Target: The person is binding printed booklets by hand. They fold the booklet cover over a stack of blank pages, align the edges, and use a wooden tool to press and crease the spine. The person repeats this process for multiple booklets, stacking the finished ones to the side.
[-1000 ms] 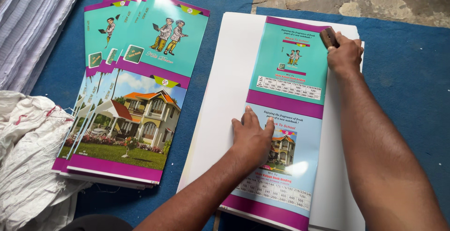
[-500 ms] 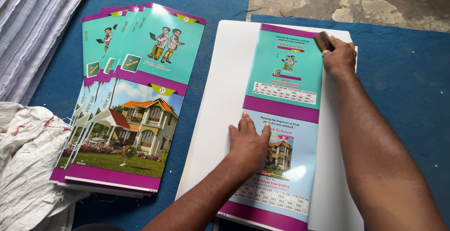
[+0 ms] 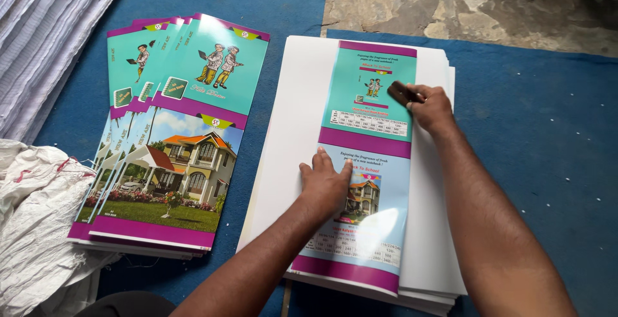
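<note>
The left hand (image 3: 327, 185) lay flat, fingers spread, pinning the printed strip (image 3: 360, 162) on the white sheet stack (image 3: 293, 130), while the right hand (image 3: 428, 108), clamped on a dark block (image 3: 402, 92), pressed the strip's upper half, the lower half apparently unrubbed.

1 head camera looks steeply down, close, probably seated.

The left hand (image 3: 326, 185) presses flat on a printed cover strip (image 3: 360, 162) (teal above, pale blue below); the right hand (image 3: 428, 106) drags a small dark block (image 3: 402, 93) across it, atop white sheets (image 3: 296, 130).
</note>
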